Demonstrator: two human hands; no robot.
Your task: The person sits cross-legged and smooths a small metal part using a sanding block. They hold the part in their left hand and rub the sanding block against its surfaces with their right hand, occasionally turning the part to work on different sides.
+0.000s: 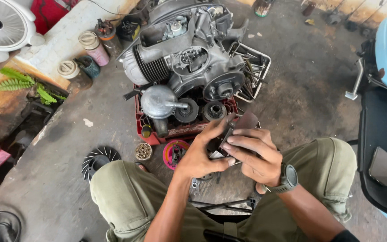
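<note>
Both hands, left (199, 157) and right (254, 154), clasped around dark flat metal part (242, 122) before ribbed grey engine (189, 58).

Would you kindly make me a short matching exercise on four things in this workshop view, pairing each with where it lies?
Things:
1. engine
2. fan wheel
3. dark metal part
4. wire basket of tools

Places:
A. held in both hands
B. on the floor by the left knee
C. on top of the red crate
D. right of the engine

Pairs: 1-C, 2-B, 3-A, 4-D
</note>
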